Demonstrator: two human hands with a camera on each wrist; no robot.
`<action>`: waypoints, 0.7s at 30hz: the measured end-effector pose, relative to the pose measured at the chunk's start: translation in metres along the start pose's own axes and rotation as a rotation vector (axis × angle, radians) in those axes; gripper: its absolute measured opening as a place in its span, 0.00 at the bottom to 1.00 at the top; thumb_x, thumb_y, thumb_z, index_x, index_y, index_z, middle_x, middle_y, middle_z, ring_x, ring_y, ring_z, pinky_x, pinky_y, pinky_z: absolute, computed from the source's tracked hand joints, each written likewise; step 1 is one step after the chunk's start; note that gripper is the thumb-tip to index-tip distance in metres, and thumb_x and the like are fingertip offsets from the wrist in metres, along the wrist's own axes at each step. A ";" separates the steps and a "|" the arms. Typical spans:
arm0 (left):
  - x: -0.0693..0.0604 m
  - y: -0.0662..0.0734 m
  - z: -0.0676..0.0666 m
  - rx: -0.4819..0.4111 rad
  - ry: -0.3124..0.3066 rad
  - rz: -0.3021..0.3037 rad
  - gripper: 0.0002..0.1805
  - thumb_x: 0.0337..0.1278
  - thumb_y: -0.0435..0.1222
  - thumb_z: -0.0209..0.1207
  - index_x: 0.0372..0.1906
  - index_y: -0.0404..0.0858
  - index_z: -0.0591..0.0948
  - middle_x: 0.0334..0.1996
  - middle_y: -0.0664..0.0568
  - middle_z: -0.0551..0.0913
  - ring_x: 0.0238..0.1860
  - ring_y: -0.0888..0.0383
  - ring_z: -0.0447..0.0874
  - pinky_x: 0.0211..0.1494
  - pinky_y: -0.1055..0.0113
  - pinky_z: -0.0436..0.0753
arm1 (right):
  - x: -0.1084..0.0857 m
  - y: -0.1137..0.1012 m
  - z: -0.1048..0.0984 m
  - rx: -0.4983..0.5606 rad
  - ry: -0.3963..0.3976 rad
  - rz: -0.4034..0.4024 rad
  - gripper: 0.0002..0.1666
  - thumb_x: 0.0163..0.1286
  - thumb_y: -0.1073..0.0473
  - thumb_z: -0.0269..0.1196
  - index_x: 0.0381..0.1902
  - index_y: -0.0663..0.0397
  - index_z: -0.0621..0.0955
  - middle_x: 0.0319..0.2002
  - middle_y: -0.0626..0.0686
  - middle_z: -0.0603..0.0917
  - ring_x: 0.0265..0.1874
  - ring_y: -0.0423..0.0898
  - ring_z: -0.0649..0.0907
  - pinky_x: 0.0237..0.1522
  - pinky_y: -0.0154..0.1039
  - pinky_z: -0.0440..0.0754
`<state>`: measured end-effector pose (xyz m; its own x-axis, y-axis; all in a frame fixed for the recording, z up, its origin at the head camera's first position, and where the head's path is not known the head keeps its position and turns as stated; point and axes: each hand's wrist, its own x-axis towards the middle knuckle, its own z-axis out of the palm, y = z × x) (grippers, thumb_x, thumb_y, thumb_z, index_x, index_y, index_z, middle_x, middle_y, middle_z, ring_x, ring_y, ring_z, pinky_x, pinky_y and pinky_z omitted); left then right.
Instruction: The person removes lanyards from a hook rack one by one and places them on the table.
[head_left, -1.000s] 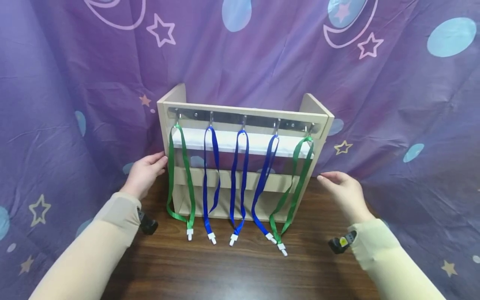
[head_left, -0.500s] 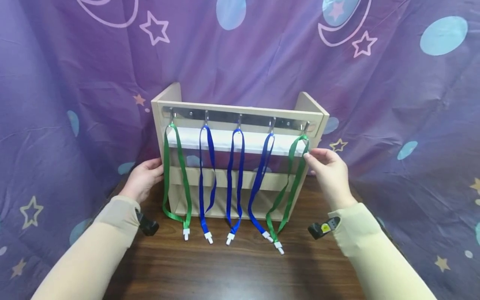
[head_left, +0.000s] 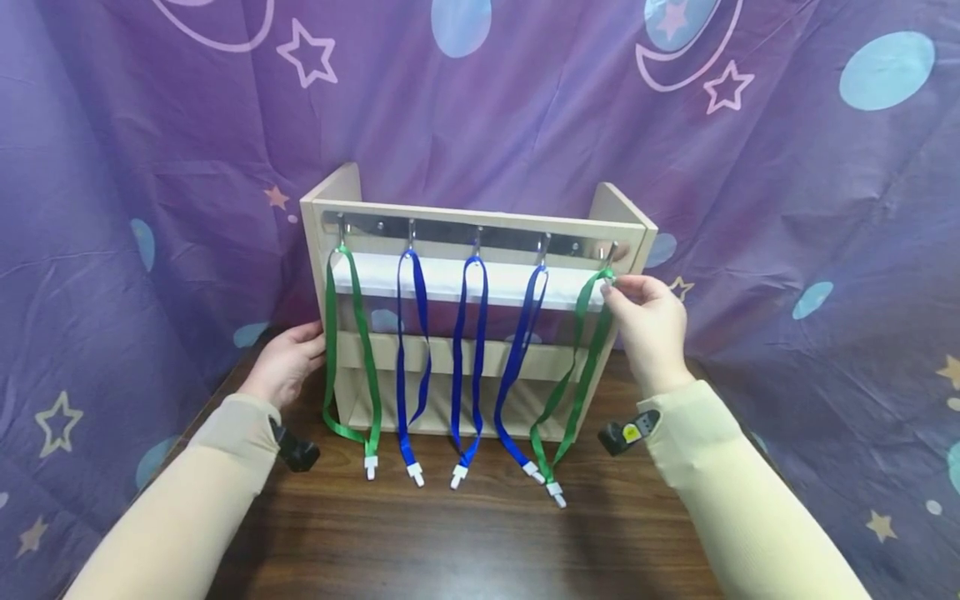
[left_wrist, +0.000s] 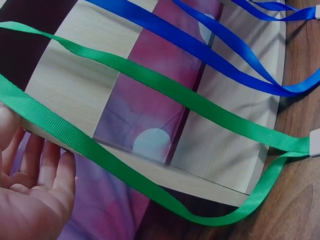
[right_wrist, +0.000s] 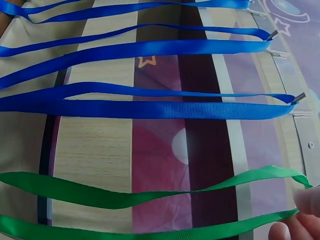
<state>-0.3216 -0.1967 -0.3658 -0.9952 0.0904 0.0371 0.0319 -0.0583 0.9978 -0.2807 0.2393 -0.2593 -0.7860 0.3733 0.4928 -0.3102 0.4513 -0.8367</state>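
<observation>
A pale wooden rack (head_left: 480,213) stands on the table, with a metal hook rail (head_left: 444,234) along its top front. Several lanyards hang from the hooks. At the right end is a green lanyard (head_left: 590,367), its top loop pinched between thumb and fingers of my right hand (head_left: 654,333), just below the hook. The fingertips partly hide that loop in the right wrist view. My left hand (head_left: 283,364) touches the rack's left side with fairly straight fingers (left_wrist: 48,160). Beside it hangs another green lanyard (left_wrist: 150,79) at the left end.
Three blue lanyards, the middle one (head_left: 457,367) among them, hang between the green ones. White clips (head_left: 459,477) lie at their lower ends on the brown wooden table (head_left: 465,550). A white shelf (head_left: 442,275) crosses the rack. A purple patterned curtain (head_left: 480,125) surrounds everything.
My right hand has moved from beside the rack, up and left, to the top of the right green lanyard and now pinches it. My left hand stays at the rack's left side.
</observation>
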 end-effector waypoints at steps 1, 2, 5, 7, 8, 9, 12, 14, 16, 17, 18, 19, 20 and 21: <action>0.000 0.000 0.000 -0.002 -0.001 0.000 0.29 0.74 0.31 0.44 0.72 0.26 0.51 0.72 0.35 0.55 0.69 0.46 0.59 0.70 0.59 0.61 | 0.000 -0.001 0.000 -0.007 0.005 0.000 0.16 0.62 0.57 0.67 0.44 0.63 0.82 0.33 0.46 0.83 0.33 0.37 0.80 0.38 0.27 0.77; 0.000 0.000 0.000 -0.004 -0.002 -0.003 0.29 0.74 0.31 0.44 0.73 0.26 0.51 0.71 0.35 0.55 0.69 0.46 0.59 0.70 0.59 0.61 | 0.000 -0.001 0.000 -0.021 0.011 -0.002 0.15 0.63 0.57 0.66 0.43 0.63 0.83 0.32 0.45 0.83 0.32 0.37 0.80 0.36 0.27 0.77; 0.000 -0.001 0.000 -0.025 -0.002 -0.011 0.29 0.74 0.32 0.44 0.73 0.26 0.51 0.71 0.35 0.55 0.70 0.45 0.57 0.71 0.58 0.59 | 0.001 -0.004 0.000 -0.033 0.032 -0.016 0.14 0.63 0.57 0.65 0.40 0.63 0.84 0.28 0.44 0.83 0.29 0.37 0.79 0.32 0.27 0.77; 0.000 -0.001 0.000 -0.041 -0.006 -0.003 0.30 0.73 0.32 0.46 0.72 0.25 0.51 0.71 0.35 0.57 0.70 0.44 0.57 0.71 0.58 0.59 | 0.002 -0.005 -0.001 -0.047 0.044 -0.022 0.13 0.63 0.57 0.65 0.38 0.62 0.84 0.28 0.45 0.83 0.29 0.37 0.79 0.31 0.27 0.76; -0.001 -0.002 -0.001 -0.048 -0.010 0.000 0.31 0.73 0.33 0.48 0.72 0.25 0.51 0.70 0.36 0.58 0.70 0.45 0.58 0.71 0.58 0.60 | 0.002 -0.006 -0.002 -0.048 0.046 -0.023 0.13 0.63 0.57 0.65 0.39 0.62 0.84 0.28 0.45 0.83 0.29 0.37 0.79 0.31 0.27 0.76; -0.001 -0.002 -0.001 -0.057 -0.015 0.006 0.32 0.72 0.34 0.50 0.72 0.25 0.52 0.69 0.37 0.61 0.69 0.47 0.60 0.71 0.59 0.60 | 0.002 -0.006 -0.002 -0.049 0.050 -0.022 0.13 0.63 0.57 0.64 0.39 0.62 0.84 0.28 0.45 0.83 0.29 0.38 0.79 0.31 0.27 0.76; -0.003 -0.003 -0.003 -0.118 -0.041 0.030 0.35 0.67 0.35 0.56 0.70 0.24 0.56 0.63 0.43 0.71 0.62 0.54 0.71 0.70 0.59 0.62 | 0.003 -0.007 -0.004 -0.047 0.059 -0.022 0.12 0.63 0.58 0.63 0.39 0.61 0.84 0.29 0.47 0.83 0.29 0.38 0.78 0.31 0.28 0.76; -0.003 -0.003 -0.004 -0.141 -0.058 0.030 0.36 0.66 0.36 0.57 0.70 0.24 0.56 0.57 0.48 0.76 0.56 0.61 0.76 0.71 0.57 0.60 | 0.003 -0.009 -0.005 -0.041 0.062 -0.026 0.12 0.63 0.58 0.63 0.39 0.61 0.84 0.30 0.47 0.83 0.31 0.38 0.78 0.32 0.28 0.75; -0.003 -0.003 -0.005 -0.162 -0.064 0.021 0.35 0.66 0.34 0.57 0.70 0.24 0.55 0.51 0.54 0.78 0.50 0.66 0.77 0.72 0.55 0.58 | 0.003 -0.010 -0.005 -0.028 0.063 -0.030 0.12 0.63 0.59 0.63 0.39 0.62 0.84 0.30 0.46 0.83 0.32 0.38 0.78 0.33 0.28 0.75; -0.002 -0.002 -0.004 -0.143 -0.063 0.009 0.36 0.67 0.34 0.55 0.71 0.24 0.53 0.49 0.56 0.77 0.48 0.68 0.77 0.73 0.53 0.55 | 0.003 -0.011 -0.006 -0.019 0.061 -0.030 0.12 0.63 0.59 0.63 0.39 0.62 0.84 0.29 0.46 0.83 0.32 0.38 0.77 0.34 0.29 0.74; -0.002 -0.002 -0.004 -0.148 -0.064 -0.002 0.35 0.68 0.33 0.54 0.71 0.24 0.52 0.47 0.58 0.78 0.47 0.68 0.77 0.73 0.52 0.53 | 0.003 -0.012 -0.006 -0.012 0.060 -0.033 0.12 0.63 0.59 0.63 0.39 0.62 0.84 0.29 0.45 0.83 0.32 0.38 0.77 0.34 0.29 0.74; -0.002 -0.001 -0.003 -0.148 -0.065 -0.010 0.34 0.69 0.32 0.53 0.72 0.24 0.51 0.45 0.60 0.78 0.46 0.69 0.77 0.74 0.52 0.52 | 0.003 -0.013 -0.006 -0.003 0.058 -0.033 0.12 0.63 0.59 0.63 0.39 0.63 0.84 0.28 0.44 0.82 0.32 0.38 0.77 0.34 0.29 0.74; -0.001 -0.001 -0.003 -0.147 -0.061 -0.021 0.34 0.70 0.32 0.52 0.72 0.25 0.51 0.43 0.61 0.79 0.46 0.69 0.78 0.74 0.52 0.51 | 0.003 -0.014 -0.007 0.011 0.055 -0.031 0.12 0.63 0.59 0.63 0.39 0.63 0.84 0.28 0.43 0.82 0.31 0.38 0.77 0.34 0.29 0.74; -0.002 0.000 -0.003 -0.149 -0.063 -0.030 0.33 0.70 0.31 0.51 0.72 0.25 0.50 0.42 0.63 0.79 0.45 0.70 0.77 0.74 0.52 0.50 | 0.003 -0.015 -0.008 0.019 0.054 -0.033 0.12 0.63 0.59 0.64 0.38 0.63 0.84 0.27 0.42 0.82 0.31 0.38 0.77 0.33 0.29 0.74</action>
<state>-0.3203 -0.1995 -0.3657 -0.9876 0.1564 0.0150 -0.0170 -0.2014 0.9794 -0.2742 0.2397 -0.2433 -0.7456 0.4019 0.5315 -0.3459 0.4484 -0.8242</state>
